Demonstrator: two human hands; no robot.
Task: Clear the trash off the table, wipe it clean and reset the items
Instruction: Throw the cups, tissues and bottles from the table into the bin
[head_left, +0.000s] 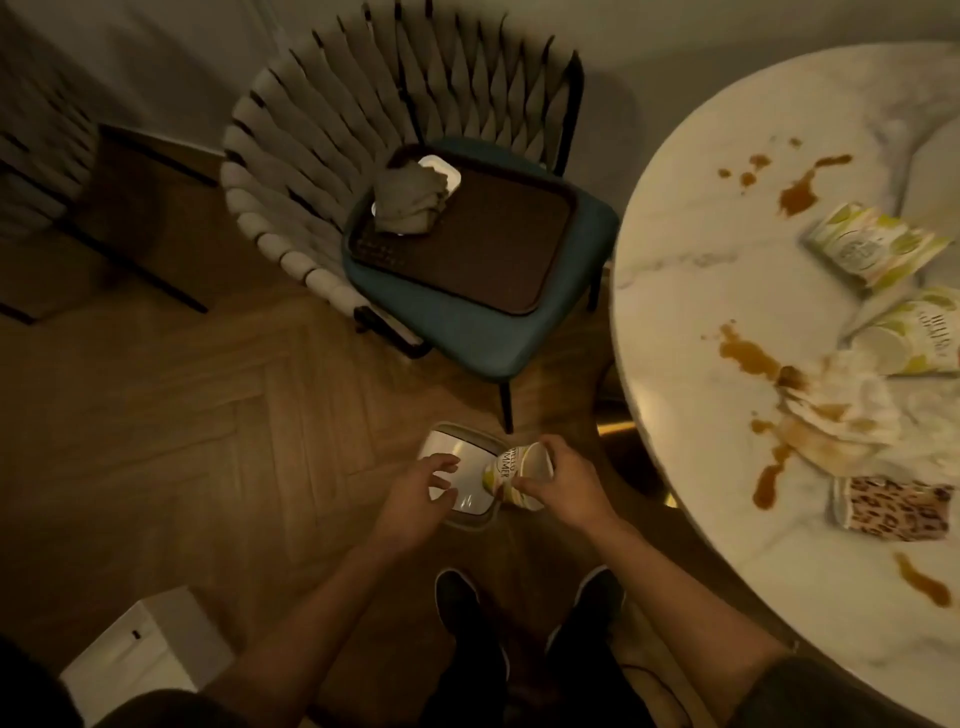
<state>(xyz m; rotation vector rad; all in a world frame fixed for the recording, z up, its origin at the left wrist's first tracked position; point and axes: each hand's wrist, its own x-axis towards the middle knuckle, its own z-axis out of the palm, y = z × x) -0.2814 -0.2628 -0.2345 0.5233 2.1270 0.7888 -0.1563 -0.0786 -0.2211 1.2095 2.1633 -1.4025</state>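
clutching a paper cup (511, 475), right grip (564, 480) hovers over bin (440, 442); left grip (420, 486) loose, empty.

The left hand (421, 491), reached forward and down, is palm-down with fingers spread and relaxed. The right hand (569, 483), alongside it, grips a paper cup (511, 473) with curled fingers.

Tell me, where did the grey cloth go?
In the head view, the cloth lies at upper middle, on the far left corner of the brown tray. The tray sits on the chair, left of the table.
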